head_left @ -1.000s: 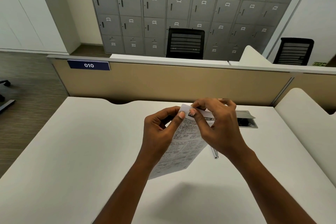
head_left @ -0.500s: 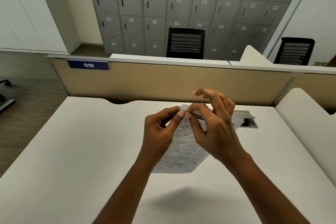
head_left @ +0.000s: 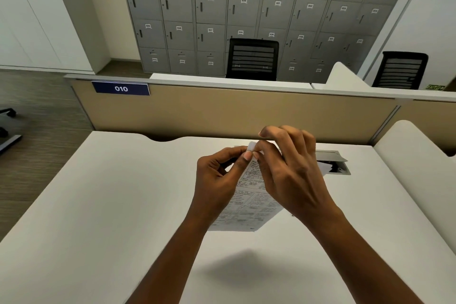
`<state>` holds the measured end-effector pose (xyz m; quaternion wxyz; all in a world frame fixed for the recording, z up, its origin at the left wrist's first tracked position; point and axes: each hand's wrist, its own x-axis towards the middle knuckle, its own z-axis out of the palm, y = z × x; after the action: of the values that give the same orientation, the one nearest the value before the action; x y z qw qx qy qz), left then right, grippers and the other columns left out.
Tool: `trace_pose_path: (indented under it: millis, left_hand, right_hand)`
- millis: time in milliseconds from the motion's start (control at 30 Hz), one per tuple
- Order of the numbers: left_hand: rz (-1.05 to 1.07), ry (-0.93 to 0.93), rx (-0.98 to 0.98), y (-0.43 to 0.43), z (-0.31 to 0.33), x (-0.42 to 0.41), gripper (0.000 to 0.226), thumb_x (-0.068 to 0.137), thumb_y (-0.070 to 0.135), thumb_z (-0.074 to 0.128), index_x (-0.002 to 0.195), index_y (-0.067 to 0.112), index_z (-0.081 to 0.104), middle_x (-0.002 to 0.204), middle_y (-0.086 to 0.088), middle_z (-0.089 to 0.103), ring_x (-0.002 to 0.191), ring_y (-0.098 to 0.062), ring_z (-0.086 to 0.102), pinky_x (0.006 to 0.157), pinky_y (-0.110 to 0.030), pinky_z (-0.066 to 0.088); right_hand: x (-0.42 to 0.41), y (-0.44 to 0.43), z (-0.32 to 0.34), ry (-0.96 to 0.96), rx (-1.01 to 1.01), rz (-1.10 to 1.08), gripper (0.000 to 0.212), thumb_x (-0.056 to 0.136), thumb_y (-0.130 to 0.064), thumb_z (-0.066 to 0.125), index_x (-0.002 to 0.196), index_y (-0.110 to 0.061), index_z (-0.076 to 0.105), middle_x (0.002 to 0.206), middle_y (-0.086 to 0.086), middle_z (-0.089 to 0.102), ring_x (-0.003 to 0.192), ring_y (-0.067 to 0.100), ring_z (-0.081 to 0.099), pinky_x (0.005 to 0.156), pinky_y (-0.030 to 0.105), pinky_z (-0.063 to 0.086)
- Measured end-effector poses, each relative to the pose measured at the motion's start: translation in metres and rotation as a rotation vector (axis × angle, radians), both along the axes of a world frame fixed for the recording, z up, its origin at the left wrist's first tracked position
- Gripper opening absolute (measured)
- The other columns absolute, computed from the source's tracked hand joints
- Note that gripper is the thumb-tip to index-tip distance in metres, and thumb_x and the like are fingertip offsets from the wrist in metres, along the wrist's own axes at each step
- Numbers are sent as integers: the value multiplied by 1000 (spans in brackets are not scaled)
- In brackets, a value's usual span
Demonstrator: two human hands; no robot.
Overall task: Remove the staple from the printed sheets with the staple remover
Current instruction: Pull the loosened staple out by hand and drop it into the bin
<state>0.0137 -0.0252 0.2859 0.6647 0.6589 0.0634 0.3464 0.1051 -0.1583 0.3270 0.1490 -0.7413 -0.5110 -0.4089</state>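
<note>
"010" is read in white on a blue plate (head_left: 121,88) fixed to the partition | numbers such as 012, 013, 020, 021, 027 are read on locker tags (head_left: 243,0) | print on the printed sheets (head_left: 249,202) is too small to be read

Even, bright indoor light is filling the scene, apparently coming from overhead. The white desk (head_left: 103,205) is reflecting it softly, without hard glare. A diffuse grey shadow (head_left: 237,269) is lying on the near desk surface, below the raised printed sheets (head_left: 249,207). The far-right wall (head_left: 434,2) is washing out towards white. Wide-angle distortion is bowing the partition (head_left: 234,111) and tilting the lockers (head_left: 246,7) at the frame edges. Motion blur is softening the right hand (head_left: 288,168); the print is remaining illegible.
</note>
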Motion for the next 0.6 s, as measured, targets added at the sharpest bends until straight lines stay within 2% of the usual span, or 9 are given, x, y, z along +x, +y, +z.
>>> trace_pose_path:
  millis: [100,233,467,600]
  left_hand:
    - [0,7,-6,0,-1,0,19,98,17,69,113,13,79,103,-2,81,99,-24,78,88,-46,63]
    - [-13,0,-12,-2,0,-1,19,98,20,69,113,17,79,103,-1,81,99,-24,78,84,-40,64]
    - [-8,-4,12,-3,3,0,18,97,22,69,112,22,80,102,3,81,97,-21,78,75,-27,62]
    - [8,1,55,-5,4,1,17,96,23,69,111,25,78,101,7,81,95,-22,77,72,-25,62]
  right_hand:
    - [3,-1,-4,-50,-56,-23,24,97,-22,61,111,-3,65,124,13,61,116,30,51,99,46,41]
    - [5,-1,-7,-47,-89,-60,35,89,-22,71,117,-1,62,127,12,55,118,30,49,99,47,42]
    - [4,-1,-5,-27,-123,-98,42,84,-25,76,116,-1,62,125,14,59,119,30,47,98,47,44]
    - [3,-1,-1,-15,-123,-97,36,87,-20,73,115,-1,61,124,15,60,119,30,46,95,48,46]
